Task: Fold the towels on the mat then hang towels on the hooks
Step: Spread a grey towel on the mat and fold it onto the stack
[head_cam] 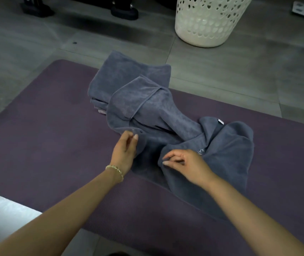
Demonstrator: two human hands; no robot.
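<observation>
A crumpled grey towel [184,130] lies twisted across the purple mat [46,135], stretching from the centre toward the right. My left hand [125,150], with a bead bracelet at the wrist, pinches the towel's near left edge. My right hand [186,165] pinches a fold of the same towel a little to the right. Behind them a stack of folded grey towels [121,74] sits at the mat's far edge, and one end of the crumpled towel rests against it. No hooks are in view.
A white perforated laundry basket [208,21] stands on the grey tiled floor beyond the mat. Dark furniture feet [123,12] sit at the far left. A pale surface [3,215] shows at the near left corner.
</observation>
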